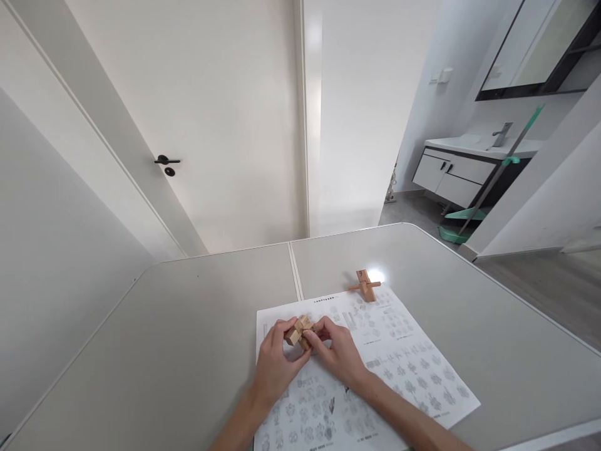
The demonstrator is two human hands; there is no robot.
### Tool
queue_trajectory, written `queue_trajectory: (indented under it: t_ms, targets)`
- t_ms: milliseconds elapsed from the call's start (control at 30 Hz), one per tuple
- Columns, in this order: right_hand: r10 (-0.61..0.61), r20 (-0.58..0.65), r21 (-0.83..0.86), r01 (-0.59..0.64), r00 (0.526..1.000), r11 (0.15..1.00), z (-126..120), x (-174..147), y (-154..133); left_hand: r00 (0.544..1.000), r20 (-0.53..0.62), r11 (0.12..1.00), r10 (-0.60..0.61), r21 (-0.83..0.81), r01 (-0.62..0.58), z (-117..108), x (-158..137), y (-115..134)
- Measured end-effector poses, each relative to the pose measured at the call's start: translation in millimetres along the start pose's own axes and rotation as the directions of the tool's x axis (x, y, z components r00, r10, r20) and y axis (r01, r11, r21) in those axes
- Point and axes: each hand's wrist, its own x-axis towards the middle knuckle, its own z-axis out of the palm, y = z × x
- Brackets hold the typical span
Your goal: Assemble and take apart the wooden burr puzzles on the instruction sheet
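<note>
A light wooden interlocking puzzle (pixel 300 331) is held between my two hands, just above a printed sheet (pixel 375 369). My left hand (pixel 273 360) grips its left side, fingers over the top and thumb underneath. From the right, my right hand (pixel 339 351) pinches it between thumb and curled fingers. The fingers cover parts of the puzzle. Near the sheet's top edge stands a second, redder wooden puzzle (pixel 365 286), cross-shaped with a thin bar through it; neither hand touches it.
The grey table (pixel 188 351) has a pale seam down its middle and a light raised edge. Beyond it are a white door with a black handle (pixel 165 160), a sink cabinet (pixel 453 172) and a green dustpan (pixel 453 235) at the right.
</note>
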Motion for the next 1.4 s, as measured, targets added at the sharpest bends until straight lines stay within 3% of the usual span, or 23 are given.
queue_trajectory:
  t_ms: [200,367,500,633,833,1033,1167,1267,1400]
  targets:
    - [-0.035,0.024,-0.102,0.037,0.999,0.994,-1.1,-2.3,0.1,1.000,-0.009,1.000,-0.022,-0.022,0.022,-5.8,6.1,11.1]
    - [-0.046,0.057,-0.036,0.048,0.997,0.998,-9.1,1.5,-1.2,0.981,0.032,0.963,-0.190,-0.186,0.193,-10.0,10.7,12.8]
    - [-0.006,0.049,0.073,0.002,0.999,0.997,-13.4,5.9,-3.3,0.961,0.135,0.866,-0.242,-0.416,0.276,-15.2,15.3,15.9]
    - [-0.050,0.131,0.030,0.046,0.990,0.998,-16.3,7.6,-5.0,0.942,0.273,0.781,-0.197,-0.537,0.319,-19.4,16.3,19.8]
    - [-0.036,0.186,-0.010,0.038,0.982,0.999,-20.5,8.1,-7.2,0.938,0.310,0.800,-0.155,-0.518,0.304,-20.0,14.0,16.1]
    - [0.085,0.293,0.240,-0.159,0.952,0.958,-19.4,8.6,-8.4,0.941,0.308,0.866,-0.138,-0.423,0.265,-22.1,10.1,14.5]
    - [0.116,0.284,0.316,-0.207,0.952,0.926,-17.5,10.5,-8.1,0.941,0.297,0.886,-0.161,-0.377,0.270,-21.1,11.6,14.0]
    - [0.217,0.241,0.486,-0.311,0.946,0.817,-19.4,17.2,-3.4,0.948,0.220,0.866,-0.231,-0.397,0.303,-16.8,15.3,11.8]
    - [0.444,0.173,0.767,-0.403,0.879,0.499,-29.9,29.0,8.8,0.917,0.139,0.827,-0.375,-0.397,0.398,-12.0,18.1,7.9]
